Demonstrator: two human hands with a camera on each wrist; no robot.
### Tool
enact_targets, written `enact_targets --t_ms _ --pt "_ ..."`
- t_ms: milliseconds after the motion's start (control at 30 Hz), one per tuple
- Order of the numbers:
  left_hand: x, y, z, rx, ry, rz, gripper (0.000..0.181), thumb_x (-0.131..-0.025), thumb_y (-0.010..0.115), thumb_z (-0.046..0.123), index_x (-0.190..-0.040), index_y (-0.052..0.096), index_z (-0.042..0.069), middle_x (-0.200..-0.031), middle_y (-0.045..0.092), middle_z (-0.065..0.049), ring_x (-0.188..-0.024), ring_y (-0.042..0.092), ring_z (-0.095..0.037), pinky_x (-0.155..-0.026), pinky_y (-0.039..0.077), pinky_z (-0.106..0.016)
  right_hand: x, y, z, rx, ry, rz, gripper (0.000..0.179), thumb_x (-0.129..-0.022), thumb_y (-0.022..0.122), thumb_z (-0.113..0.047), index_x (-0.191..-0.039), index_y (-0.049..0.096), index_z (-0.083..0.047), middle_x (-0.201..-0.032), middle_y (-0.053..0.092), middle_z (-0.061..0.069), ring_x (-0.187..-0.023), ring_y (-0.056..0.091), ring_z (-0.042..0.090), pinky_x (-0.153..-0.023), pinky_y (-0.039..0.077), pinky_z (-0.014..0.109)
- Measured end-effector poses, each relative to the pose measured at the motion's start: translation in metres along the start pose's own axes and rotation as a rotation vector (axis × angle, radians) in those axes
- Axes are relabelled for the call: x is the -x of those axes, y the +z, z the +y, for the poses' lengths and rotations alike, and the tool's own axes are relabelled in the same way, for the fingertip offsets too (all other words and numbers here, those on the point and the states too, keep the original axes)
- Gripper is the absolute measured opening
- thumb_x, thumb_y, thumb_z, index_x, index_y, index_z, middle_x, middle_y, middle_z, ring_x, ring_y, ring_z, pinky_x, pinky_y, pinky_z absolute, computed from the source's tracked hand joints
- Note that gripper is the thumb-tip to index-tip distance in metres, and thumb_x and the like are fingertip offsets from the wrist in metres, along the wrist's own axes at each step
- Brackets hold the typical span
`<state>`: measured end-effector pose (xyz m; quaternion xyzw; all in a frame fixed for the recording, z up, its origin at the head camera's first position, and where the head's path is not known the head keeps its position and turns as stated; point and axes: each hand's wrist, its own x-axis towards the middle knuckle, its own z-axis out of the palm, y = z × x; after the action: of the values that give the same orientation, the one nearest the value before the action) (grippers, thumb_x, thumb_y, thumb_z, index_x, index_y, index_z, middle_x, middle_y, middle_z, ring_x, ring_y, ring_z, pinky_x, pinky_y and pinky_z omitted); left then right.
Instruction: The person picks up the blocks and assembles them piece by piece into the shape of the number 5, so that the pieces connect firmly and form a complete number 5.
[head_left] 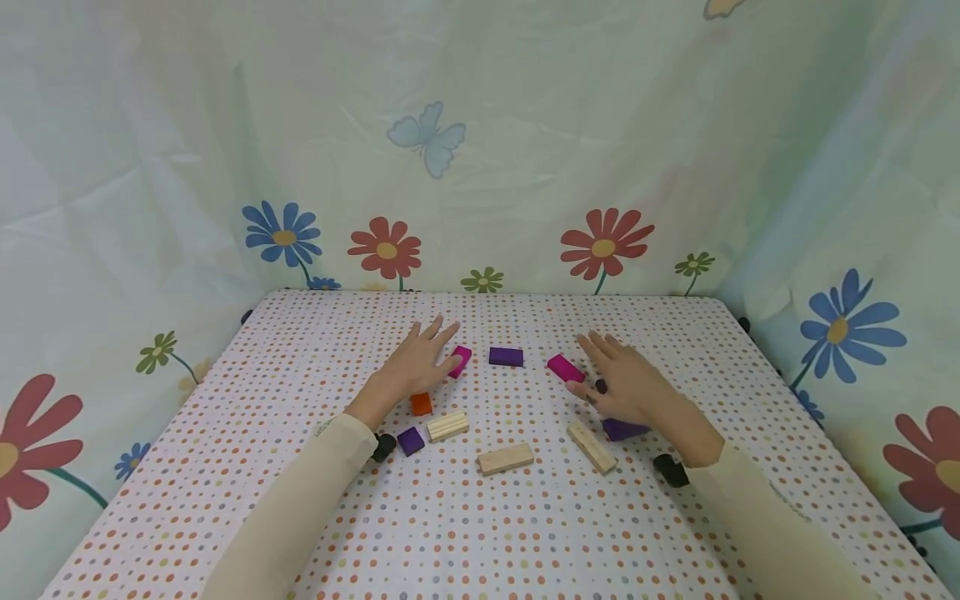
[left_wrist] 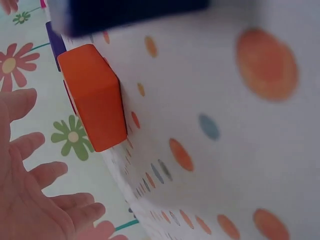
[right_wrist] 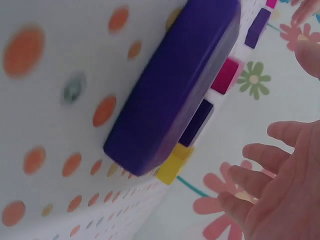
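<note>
Fingers spread and holding nothing, my left hand (head_left: 408, 368) reaches over the table's left-centre. Its thumb overlaps a pink block (head_left: 463, 358) in the head view, and an orange block (head_left: 422, 404) lies below the palm. My right hand (head_left: 633, 382), likewise spread, hovers on the other side, its thumb near another pink block (head_left: 564, 367). Beneath the right hand lies a long purple block (right_wrist: 175, 90), partly covered in the head view. The right wrist view also reveals a yellow block (right_wrist: 174, 162) and a dark purple block (right_wrist: 197, 122) beyond it.
Between the hands is a purple block (head_left: 506, 357). Nearer me are a small purple block (head_left: 411, 441), a grooved pale wooden block (head_left: 447, 426) and two plain wooden blocks (head_left: 506, 459). A dotted cloth covers the table (head_left: 450, 542); a flowered curtain (head_left: 495, 192) hangs around it.
</note>
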<state>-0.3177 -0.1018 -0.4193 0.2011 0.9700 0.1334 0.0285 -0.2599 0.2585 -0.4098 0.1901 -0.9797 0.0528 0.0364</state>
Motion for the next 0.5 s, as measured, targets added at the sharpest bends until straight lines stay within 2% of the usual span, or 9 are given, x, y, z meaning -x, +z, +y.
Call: enact_targets --t_ms 133,367,500 --pt "-0.001 -0.001 0.001 0.002 0.013 -0.018 0.067 -0.111 0.048 0.046 -0.17 0.025 0.023 -0.179 0.017 -0.015 -0.162 0.019 -0.053 -0.134 0.017 -0.061 0.008 -0.002 -0.007 -0.022 -0.019 0.002 0.087 -0.105 0.057 -0.056 -0.166 0.029 -0.001 -0.17 0.03 0.031 -0.156 0.032 0.055 -0.123 0.032 0.072" --pt "-0.004 -0.002 0.002 0.049 0.055 -0.051 0.068 -0.11 0.056 0.038 -0.169 0.029 0.019 -0.178 0.022 -0.015 -0.161 0.025 -0.051 -0.132 0.023 -0.061 0.023 -0.004 -0.018 -0.068 -0.02 0.016 0.089 -0.102 0.063 -0.055 -0.166 0.031 -0.002 -0.171 0.031 0.028 -0.155 0.033 0.056 -0.122 0.034 0.072" --pt "-0.004 -0.002 0.001 0.08 0.072 -0.064 0.069 -0.109 0.059 0.035 -0.169 0.03 0.018 -0.177 0.027 -0.014 -0.162 0.028 -0.043 -0.132 0.026 -0.057 0.031 -0.004 -0.025 -0.091 -0.026 0.019 0.087 -0.101 0.067 -0.05 -0.165 0.033 -0.001 -0.17 0.033 0.028 -0.154 0.035 0.054 -0.12 0.037 0.072"
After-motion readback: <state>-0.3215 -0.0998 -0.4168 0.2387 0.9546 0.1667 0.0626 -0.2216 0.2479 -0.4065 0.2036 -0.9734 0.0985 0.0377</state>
